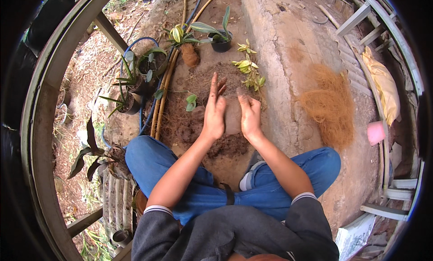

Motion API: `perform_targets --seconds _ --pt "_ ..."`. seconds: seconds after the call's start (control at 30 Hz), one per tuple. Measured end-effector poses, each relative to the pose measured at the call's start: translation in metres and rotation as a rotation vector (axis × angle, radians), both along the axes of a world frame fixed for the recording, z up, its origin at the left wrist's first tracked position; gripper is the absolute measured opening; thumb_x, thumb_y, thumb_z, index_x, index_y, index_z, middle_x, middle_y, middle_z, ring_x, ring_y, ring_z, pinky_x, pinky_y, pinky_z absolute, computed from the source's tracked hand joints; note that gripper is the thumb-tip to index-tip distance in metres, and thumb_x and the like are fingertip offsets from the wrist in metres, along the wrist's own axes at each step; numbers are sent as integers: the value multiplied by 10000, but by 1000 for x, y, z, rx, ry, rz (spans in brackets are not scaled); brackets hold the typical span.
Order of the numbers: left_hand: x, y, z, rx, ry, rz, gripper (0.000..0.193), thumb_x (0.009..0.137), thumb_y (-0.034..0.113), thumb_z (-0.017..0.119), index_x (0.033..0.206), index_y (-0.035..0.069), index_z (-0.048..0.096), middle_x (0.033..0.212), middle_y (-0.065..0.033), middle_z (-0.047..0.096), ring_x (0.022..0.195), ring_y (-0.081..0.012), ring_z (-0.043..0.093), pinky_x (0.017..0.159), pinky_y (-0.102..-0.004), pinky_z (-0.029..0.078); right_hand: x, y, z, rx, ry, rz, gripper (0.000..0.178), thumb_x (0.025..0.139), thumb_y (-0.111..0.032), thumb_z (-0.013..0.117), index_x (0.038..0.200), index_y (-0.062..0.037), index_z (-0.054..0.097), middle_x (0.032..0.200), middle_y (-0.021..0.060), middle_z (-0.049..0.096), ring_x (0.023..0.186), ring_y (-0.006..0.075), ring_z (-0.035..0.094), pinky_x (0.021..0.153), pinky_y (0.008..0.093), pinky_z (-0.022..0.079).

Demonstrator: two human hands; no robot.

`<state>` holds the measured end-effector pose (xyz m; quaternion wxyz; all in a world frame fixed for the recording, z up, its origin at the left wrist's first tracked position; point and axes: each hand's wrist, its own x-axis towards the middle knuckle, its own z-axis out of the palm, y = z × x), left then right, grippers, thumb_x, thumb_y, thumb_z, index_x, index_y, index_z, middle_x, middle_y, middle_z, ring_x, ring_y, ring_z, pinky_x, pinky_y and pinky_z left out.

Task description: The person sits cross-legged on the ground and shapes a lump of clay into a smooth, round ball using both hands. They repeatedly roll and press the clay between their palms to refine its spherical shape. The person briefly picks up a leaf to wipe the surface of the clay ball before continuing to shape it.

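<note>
Left hand and right hand, apart, flank one brown lump; whether clamped, I cannot tell remotely; rightward, one fibre heap.

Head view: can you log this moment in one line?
left hand: open, beside brown lump | right hand: lump's other side | around: soil | right: fibre heap

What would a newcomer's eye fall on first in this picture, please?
Probably the person's left hand and right hand at the centre, near dark soil. Next might come the orange-brown fibre heap to the right, then the yellowish leaves just beyond the right hand.
</note>
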<state>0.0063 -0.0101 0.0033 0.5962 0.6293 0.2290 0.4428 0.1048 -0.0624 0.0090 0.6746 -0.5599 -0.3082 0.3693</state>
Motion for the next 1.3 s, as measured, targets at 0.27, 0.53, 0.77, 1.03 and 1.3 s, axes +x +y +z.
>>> perform_targets --seconds 0.27,0.53,0.77,1.03,1.3 --pt "7 4 13 -496 -209 102 790 908 661 218 1470 119 99 1438 -199 281 1304 -313 309 1046 -429 315 8 1 7 44 35 180 470 915 -357 567 1106 71 605 1025 125 639 944 148 576 867 288 435" --pt "5 13 -4 -816 -153 89 923 849 735 276 1440 33 175 1414 -198 311 1241 -292 397 1012 -415 362 8 8 1 -147 9 111 451 855 -360 653 1096 19 625 1039 111 642 983 146 575 866 285 430" --pt "5 3 -14 -900 -136 -3 930 824 759 297 1427 56 215 1366 -190 356 1257 -314 390 1007 -439 376 5 4 -1 -142 -111 202 351 843 -221 670 1080 27 596 1053 105 621 998 174 572 882 308 438" --pt "13 -4 -3 -474 -102 108 670 924 522 428 1384 44 335 1327 -174 442 1227 -242 427 1016 -369 352 13 9 -2 -168 62 143 342 794 -209 701 1067 -19 622 1009 90 641 918 146 595 790 274 467" --pt "5 3 -2 -294 78 74 354 945 274 500 1085 -16 648 1359 -157 445 1251 -242 415 1028 -353 328 14 7 8 -228 271 233 289 792 -200 703 1020 -41 625 1043 84 620 958 161 581 798 305 468"
